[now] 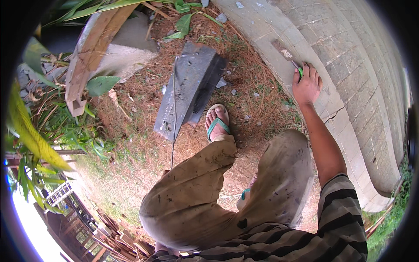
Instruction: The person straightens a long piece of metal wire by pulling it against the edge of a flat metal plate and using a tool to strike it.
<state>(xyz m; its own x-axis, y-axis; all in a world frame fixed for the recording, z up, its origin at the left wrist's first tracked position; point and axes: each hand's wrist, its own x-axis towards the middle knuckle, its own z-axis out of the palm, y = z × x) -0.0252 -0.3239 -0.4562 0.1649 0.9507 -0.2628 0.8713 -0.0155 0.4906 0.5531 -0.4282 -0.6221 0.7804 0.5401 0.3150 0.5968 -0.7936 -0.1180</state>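
My right hand [307, 84] is closed around the green handle of a small trowel [283, 52]. Its narrow, brownish, worn blade lies against the pale concrete ledge [334, 102], with a light patch on it. Between the plants and the ledge, a folded dark grey sheet-metal piece [187, 87], like a scoop, rests on the ground. A thin metal rod [173, 109] runs from it toward my left knee. My left hand is mostly hidden behind that knee; a small brown bit shows by the rod's lower end, too little to tell a grip.
Stepped, curved masonry [360, 74] rises on the right, and a crack crosses its ledge. Dry needles and stone chips cover the ground [257, 105]. A wooden beam [94, 48] leans at upper left near leafy plants [39, 139]. Scrap timber [122, 242] is piled at lower left.
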